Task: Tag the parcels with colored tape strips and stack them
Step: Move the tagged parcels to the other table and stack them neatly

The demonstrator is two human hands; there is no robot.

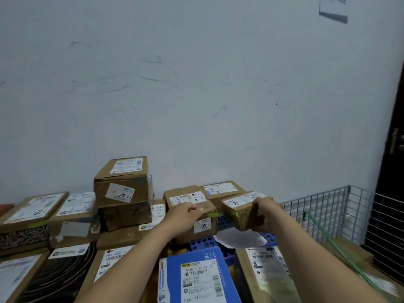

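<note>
Grips the small box (242,219) by its right end with the right hand (262,213), fingers curled round the cardboard, and holds it tilted and lifted just right of the box marked 40 (204,231), apart from it. Pinches with the left hand (190,211), fingers bunched over the top front edge of the box marked 40, what looks like the end of a green tape strip (215,214) stretched across the gap to the small box's near face. Risks a twist in that taut strip, with seemingly only one end stuck down: sticky side folding on itself, or catching the corner of the box marked 40 instead. Risks a slip too, with one hand alone carrying a tilted parcel over the blue crate (202,242) just below the box marked 40. Calls for care with the left forearm as well, close to the stack of two boxes (122,189) just left of the box marked 40, likely to shed its skewed top one at a nudge.
</note>
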